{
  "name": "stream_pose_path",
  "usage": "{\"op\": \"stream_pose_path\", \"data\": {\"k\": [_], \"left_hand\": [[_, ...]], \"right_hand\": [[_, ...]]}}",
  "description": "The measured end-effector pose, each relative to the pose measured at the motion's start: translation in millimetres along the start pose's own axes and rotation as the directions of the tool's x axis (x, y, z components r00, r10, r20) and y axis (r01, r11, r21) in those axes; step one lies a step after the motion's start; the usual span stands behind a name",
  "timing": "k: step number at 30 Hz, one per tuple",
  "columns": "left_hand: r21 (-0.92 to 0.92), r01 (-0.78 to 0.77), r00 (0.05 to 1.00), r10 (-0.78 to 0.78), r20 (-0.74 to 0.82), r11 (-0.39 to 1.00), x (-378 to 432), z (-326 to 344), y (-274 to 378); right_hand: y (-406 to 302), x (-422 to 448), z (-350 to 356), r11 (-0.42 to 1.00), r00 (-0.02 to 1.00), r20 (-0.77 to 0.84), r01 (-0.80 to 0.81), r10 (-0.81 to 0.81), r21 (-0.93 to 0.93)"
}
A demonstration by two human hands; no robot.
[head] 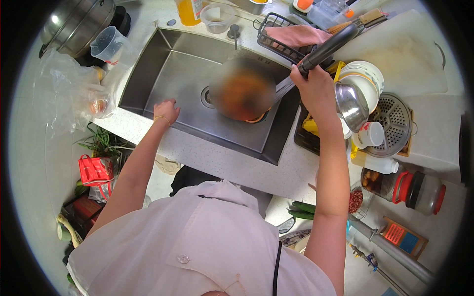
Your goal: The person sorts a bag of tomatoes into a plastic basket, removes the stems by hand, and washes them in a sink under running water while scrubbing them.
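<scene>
My right hand [314, 83] grips the dark pull-out faucet handle [329, 46] at the right side of the stainless steel sink [185, 81]. A stream of water runs from it towards a round thing [242, 88] in the sink; that thing is blurred, with orange and red tones, and I cannot tell what it is. Part of an orange rim shows at its lower edge. The drain is just left of it, partly covered. My left hand [166, 112] is at the sink's front left edge, fingers slightly curled, with nothing visible in it.
A black wire caddy [274, 48] with a pink cloth [296, 35] sits behind the sink. Stacked bowls [363, 79], a metal bowl [351, 107] and a steamer plate [390, 125] stand right. A plastic jug [111, 46] and clear bags [66, 88] lie left; an orange bottle [189, 11] stands behind.
</scene>
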State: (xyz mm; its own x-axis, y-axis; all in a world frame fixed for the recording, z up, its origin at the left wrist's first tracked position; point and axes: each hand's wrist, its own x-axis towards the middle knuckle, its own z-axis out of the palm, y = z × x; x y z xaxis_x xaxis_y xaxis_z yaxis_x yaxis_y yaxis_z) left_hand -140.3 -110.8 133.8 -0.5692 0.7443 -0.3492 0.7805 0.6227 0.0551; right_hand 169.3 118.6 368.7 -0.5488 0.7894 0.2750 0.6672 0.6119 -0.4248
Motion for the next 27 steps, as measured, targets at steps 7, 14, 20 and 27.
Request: {"op": "stream_pose_path", "data": {"k": [7, 14, 20, 27], "left_hand": [[-0.013, 0.002, 1.0, -0.002, 0.002, 1.0, 1.2, 2.8, -1.5], [-0.682, -0.035, 0.998, 0.064, 0.018, 0.73, 51.4, 47.1, 19.9], [-0.964, 0.044, 0.903, 0.403, 0.151, 0.261, 82.1, 49.1, 206.1], [-0.961, 0.194, 0.89, 0.377, 0.257, 0.198, 89.1, 78.1, 267.9]], "right_hand": [[-6.9, -0.1, -3.5, 0.994, 0.997, 0.049, -0.061, 0.057, 0.088], [-17.8, 0.8, 18.2, 0.964, 0.993, -0.059, -0.08, 0.098, 0.254], [-11.3, -0.4, 19.9, 0.99, 0.986, -0.142, -0.072, 0.088, 0.119], [-12.3, -1.6, 17.8, 0.997, 0.985, -0.153, -0.075, 0.076, 0.009]]}}
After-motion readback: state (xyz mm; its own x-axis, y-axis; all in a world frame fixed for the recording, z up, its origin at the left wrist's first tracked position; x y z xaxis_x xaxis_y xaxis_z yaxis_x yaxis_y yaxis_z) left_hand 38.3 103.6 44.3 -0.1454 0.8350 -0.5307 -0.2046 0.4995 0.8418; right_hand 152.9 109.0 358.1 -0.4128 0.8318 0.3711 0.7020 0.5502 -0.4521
